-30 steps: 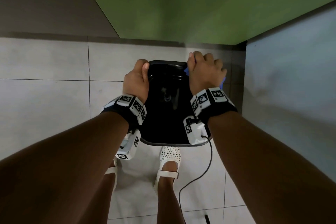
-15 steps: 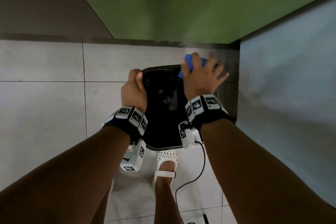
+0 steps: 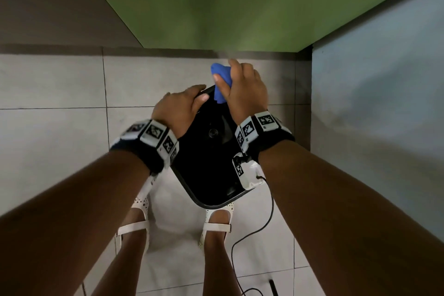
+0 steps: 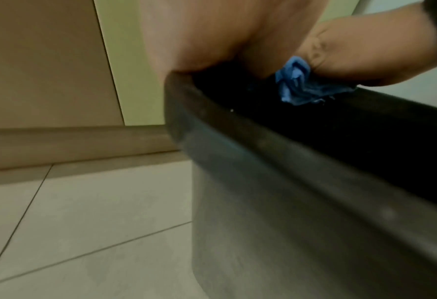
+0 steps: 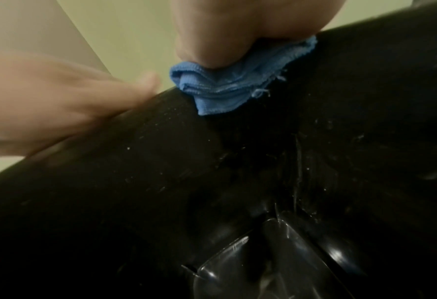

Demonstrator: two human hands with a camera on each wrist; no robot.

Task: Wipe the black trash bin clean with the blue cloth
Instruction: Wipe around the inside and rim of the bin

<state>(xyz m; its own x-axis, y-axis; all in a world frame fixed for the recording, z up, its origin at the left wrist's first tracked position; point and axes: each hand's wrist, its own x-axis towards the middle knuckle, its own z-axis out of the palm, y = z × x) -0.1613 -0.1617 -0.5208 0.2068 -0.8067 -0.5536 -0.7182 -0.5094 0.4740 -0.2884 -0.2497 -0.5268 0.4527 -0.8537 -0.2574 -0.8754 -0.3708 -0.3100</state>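
The black trash bin (image 3: 192,190) stands on the tiled floor between my feet, turned at an angle. My left hand (image 3: 177,108) grips its far-left rim, thumb over the inside edge. At the far corner, my right hand (image 3: 245,94) grips the bunched blue cloth (image 3: 221,81) and presses it onto the rim. In the left wrist view the cloth (image 4: 299,85) pokes out under the right hand (image 4: 365,50) on the bin (image 4: 289,182). The right wrist view shows the cloth (image 5: 225,89) on the dusty rim (image 5: 161,141) beside my left hand's fingers (image 5: 97,97).
A green wall (image 3: 240,2) rises just behind the bin and a pale blue-grey panel (image 3: 372,115) closes the right side. My feet in white sandals (image 3: 216,221) stand right by the bin. A black cable (image 3: 266,221) trails over the floor tiles (image 3: 48,84).
The bin has turned at an angle. My left hand has slid along the rim to the far-left corner. My right hand with the cloth has moved up to the far corner.
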